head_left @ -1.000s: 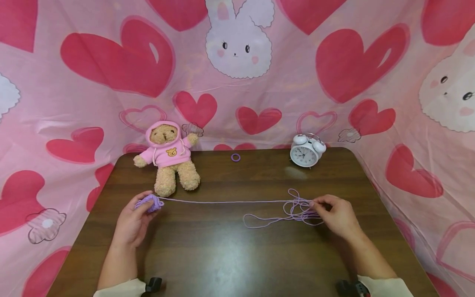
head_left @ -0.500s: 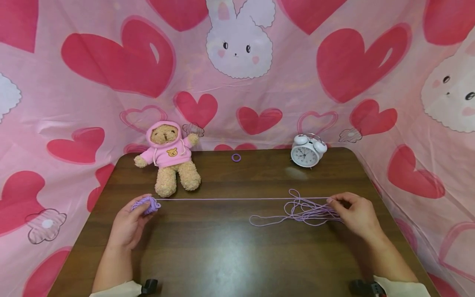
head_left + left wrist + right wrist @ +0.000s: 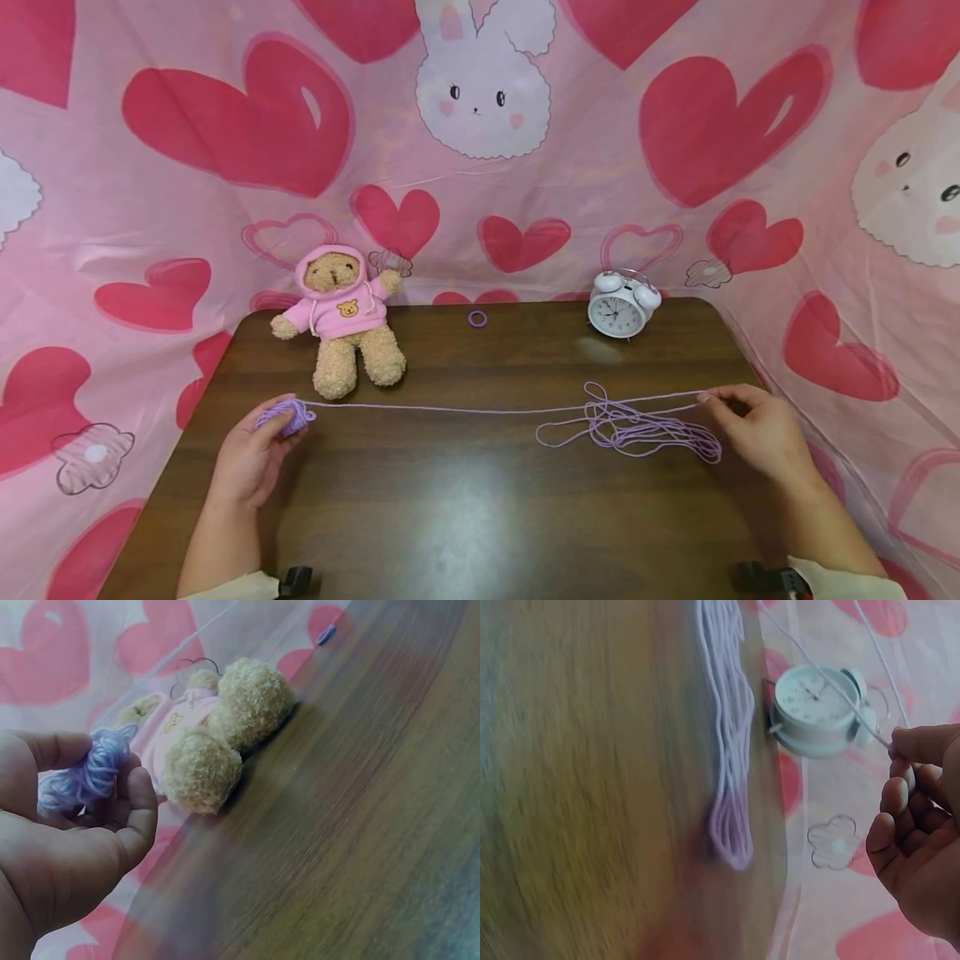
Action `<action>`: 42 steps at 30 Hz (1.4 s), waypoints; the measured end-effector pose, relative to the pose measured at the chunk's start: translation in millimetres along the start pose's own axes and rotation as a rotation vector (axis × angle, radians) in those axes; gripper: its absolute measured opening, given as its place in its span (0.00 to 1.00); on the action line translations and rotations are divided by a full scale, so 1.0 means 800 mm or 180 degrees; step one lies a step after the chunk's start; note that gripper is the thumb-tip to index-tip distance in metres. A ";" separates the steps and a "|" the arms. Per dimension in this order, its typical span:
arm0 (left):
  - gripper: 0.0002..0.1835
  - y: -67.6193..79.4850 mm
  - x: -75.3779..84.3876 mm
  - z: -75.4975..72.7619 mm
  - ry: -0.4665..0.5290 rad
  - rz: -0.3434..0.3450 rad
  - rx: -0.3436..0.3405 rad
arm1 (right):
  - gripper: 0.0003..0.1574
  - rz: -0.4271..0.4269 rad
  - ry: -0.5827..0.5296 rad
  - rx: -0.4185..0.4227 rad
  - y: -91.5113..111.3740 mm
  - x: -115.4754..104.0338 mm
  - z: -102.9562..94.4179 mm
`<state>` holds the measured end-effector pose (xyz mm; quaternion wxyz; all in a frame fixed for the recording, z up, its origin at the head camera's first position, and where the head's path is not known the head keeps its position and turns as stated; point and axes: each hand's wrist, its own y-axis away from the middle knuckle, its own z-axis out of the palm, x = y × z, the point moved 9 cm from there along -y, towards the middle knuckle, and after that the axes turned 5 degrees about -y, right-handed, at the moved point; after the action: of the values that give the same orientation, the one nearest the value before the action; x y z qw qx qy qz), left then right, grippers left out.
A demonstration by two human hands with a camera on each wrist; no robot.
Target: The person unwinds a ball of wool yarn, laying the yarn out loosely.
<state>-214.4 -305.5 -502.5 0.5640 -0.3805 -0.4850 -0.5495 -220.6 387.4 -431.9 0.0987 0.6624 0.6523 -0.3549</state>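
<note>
In the head view my left hand (image 3: 251, 454) holds a small bundle of purple yarn (image 3: 287, 417) between thumb and fingers, above the table's left side. The left wrist view shows the wound yarn bundle (image 3: 105, 761) close up in that grip. One strand runs from it across to the right. Over the right side, my right hand (image 3: 765, 433) pinches the yarn strand (image 3: 870, 729) between thumb and fingertips. Just left of that hand, a heap of looped loose yarn (image 3: 630, 425) lies on the table.
A teddy bear (image 3: 347, 317) in a pink hoodie sits at the back left of the wooden table (image 3: 450, 517). Near the back edge lies a purple ring (image 3: 477, 318). A white alarm clock (image 3: 618, 308) stands at the back right. Heart-printed cloth (image 3: 480, 200) surrounds the table.
My right hand has moved right, drawing the strand along, and my left hand has shifted slightly left. The loose yarn heap now reaches farther right, and its left loop has shortened.
</note>
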 end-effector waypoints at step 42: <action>0.11 0.007 -0.001 -0.024 0.0018 0.0035 0.0053 | 0.21 0.0415 0.0573 -0.0939 0.029 0.113 0.014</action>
<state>-206.1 -323.1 -507.5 0.5716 -0.3768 -0.4858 -0.5434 -212.2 449.2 -502.1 0.1588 0.7107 0.6592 -0.1876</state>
